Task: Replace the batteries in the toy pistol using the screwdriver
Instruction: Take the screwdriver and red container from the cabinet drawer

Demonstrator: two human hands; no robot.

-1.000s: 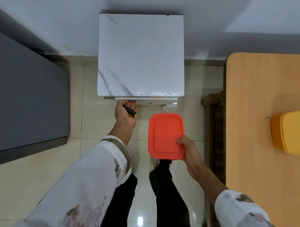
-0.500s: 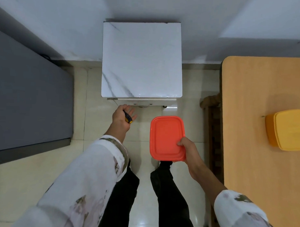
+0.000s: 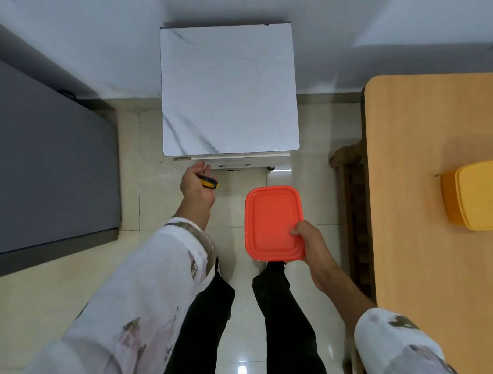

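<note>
I stand on a tiled floor facing a white marble-topped cabinet [image 3: 229, 91]. My left hand [image 3: 196, 186] grips a screwdriver [image 3: 209, 182] with a yellow and black handle; its thin shaft sticks out to the left, just below the cabinet's front edge. My right hand [image 3: 310, 241] holds a closed red plastic box [image 3: 272, 221] by its near right corner, at waist height above the floor. No toy pistol or batteries are in view; what the red box contains is hidden.
A wooden table [image 3: 423, 221] runs along the right, with a yellow lidded box [image 3: 477, 193] on it. A dark wooden chair [image 3: 348, 190] stands beside the table. A grey flat surface [image 3: 45, 157] fills the left. My legs stand between them.
My left hand with the screwdriver has drawn back slightly from the cabinet's front edge. The red box has stayed in my right hand, nearly unmoved.
</note>
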